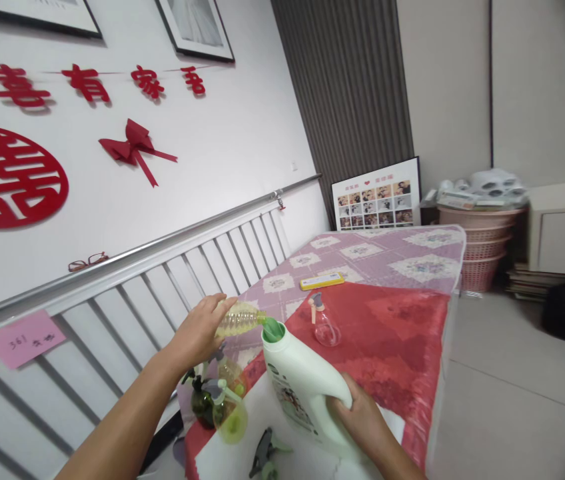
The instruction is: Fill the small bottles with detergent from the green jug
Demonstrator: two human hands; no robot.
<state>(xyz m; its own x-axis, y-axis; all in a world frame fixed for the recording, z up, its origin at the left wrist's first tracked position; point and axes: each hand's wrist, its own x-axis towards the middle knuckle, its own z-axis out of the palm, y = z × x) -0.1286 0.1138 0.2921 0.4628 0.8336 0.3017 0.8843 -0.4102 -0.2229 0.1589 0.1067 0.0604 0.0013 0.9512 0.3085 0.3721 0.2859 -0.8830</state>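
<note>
My left hand (201, 330) is closed around a ribbed, see-through yellow bottle (238, 320), tipped nearly level. Its neck meets the green-lined mouth of a large pale green jug (302, 387); whether liquid flows between them I cannot tell. The jug leans to the left, its handle gripped by my right hand (357, 407). Below my left hand stand a dark green spray bottle (202, 405), a yellow-green spray bottle (231, 421) and another yellowish one (231, 375) behind. A loose spray trigger head (265, 453) lies on the white sheet (232, 460). Beyond the jug is a clear spray bottle (327, 331).
A red plastic cover (392, 347) lies over the patterned tablecloth (307, 260). A yellow-edged box (322, 281) rests farther back. White railings (202, 267) run along the left. Stacked pink baskets (482, 250) stand beyond the table, right of a photo board (377, 197).
</note>
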